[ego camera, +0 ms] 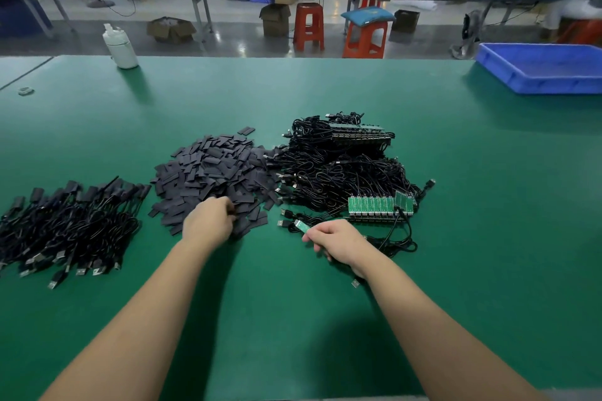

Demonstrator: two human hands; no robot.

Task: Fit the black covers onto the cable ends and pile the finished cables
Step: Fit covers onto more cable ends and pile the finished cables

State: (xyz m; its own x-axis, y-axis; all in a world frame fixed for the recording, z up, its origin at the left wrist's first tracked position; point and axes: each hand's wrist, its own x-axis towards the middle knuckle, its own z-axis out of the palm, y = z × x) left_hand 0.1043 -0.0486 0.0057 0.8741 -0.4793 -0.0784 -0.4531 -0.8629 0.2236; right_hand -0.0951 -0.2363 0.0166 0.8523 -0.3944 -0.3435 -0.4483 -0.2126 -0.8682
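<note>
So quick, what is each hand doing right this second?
Left hand: fingers curled into the heap of flat black covers; whether it holds one cannot be told.
Right hand: pinching a small green circuit-board cable end.

You've got a matt green mat point(325, 319) on the table, smooth, with a soft sheen. The black covers point(211, 169) look like matt flat plastic sleeves. Cables point(335, 169) are slightly glossy black plastic, plugs point(286, 213) shiny metal, little boards point(371, 205) glossy green. The blue tray point(540, 73) is smooth plastic.
</note>
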